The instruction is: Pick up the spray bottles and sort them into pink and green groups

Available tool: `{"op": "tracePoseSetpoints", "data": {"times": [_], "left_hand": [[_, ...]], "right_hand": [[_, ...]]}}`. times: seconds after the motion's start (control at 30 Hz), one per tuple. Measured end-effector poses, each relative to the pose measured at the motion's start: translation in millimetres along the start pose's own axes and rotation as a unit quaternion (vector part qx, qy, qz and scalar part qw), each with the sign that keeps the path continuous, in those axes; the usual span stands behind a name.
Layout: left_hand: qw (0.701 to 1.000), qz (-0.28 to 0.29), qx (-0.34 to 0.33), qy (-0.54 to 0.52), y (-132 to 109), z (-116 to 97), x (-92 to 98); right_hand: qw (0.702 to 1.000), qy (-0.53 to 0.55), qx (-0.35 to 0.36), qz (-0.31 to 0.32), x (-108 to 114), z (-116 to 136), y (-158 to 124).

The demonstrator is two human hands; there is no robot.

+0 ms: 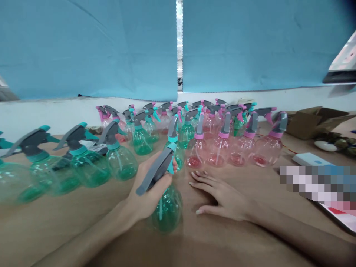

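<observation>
My left hand (150, 189) is closed round the neck of a green spray bottle (167, 213), just under its grey and turquoise trigger head. The bottle is a little tilted; whether its base touches the table cannot be told. To the right, my right hand (219, 194) lies flat on the wooden table (211, 244) with fingers spread and nothing in it. Beyond its fingertips stands a row of pink spray bottles (218, 152) with grey and pink heads. Green spray bottles (122, 163) line the left side.
More green and pink spray bottles crowd the back, before a white ledge and blue curtains (89, 48). An open cardboard box (314, 120) sits at the back right. Nearer on the right lie a white box (311, 159) and a partly blurred flat item (342, 218).
</observation>
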State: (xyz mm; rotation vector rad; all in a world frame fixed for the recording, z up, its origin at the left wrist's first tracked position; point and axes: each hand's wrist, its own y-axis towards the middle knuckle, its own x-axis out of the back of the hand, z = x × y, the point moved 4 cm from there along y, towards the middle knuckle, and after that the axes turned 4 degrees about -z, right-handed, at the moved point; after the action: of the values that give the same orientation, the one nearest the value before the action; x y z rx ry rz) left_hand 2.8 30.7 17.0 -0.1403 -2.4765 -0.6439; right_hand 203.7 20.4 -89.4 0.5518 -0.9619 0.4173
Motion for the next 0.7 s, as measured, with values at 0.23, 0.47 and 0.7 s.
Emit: {"op": "tracePoseSetpoints", "data": {"times": [0.23,0.47,0.7], "left_hand": [[0.998,0.007,0.035,-0.048,-3.1,10.1,-8.2],[0.997,0.007,0.044,-0.063,-2.5,4.5,-9.2],[0.996,0.007,0.048,-0.073,-0.9,1.5,-8.4]], "right_hand": [[1.000,0.021,-0.016,0.003,-0.9,-3.8,0.3],[1.000,0.024,-0.015,0.002,1.7,-3.3,0.3],[1.000,0.024,-0.016,0.001,1.5,-4.2,-0.2]]}}
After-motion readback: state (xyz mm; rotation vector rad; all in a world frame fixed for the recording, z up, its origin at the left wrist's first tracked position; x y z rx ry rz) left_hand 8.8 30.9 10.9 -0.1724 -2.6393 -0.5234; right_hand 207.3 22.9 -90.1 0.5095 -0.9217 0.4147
